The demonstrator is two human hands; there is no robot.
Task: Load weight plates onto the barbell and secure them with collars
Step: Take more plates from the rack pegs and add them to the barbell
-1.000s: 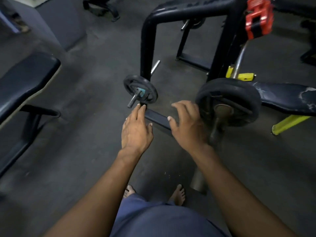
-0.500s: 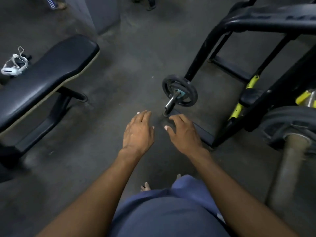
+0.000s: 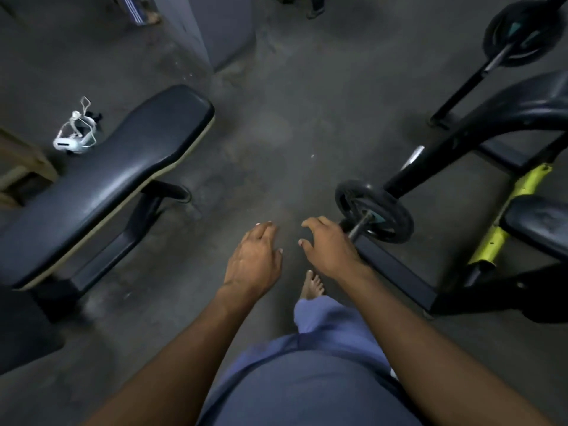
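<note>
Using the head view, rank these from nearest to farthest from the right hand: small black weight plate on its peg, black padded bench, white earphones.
From the right hand:
1. Small black weight plate, just right of it.
2. Black padded bench, across the floor to the left.
3. White earphones, beyond the bench, far left.

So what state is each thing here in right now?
left hand: open, holding nothing
right hand: open, holding nothing
small plate: on a storage peg
far plate: on another peg
bench: unoccupied
white gadget: lying beside the bench
</note>
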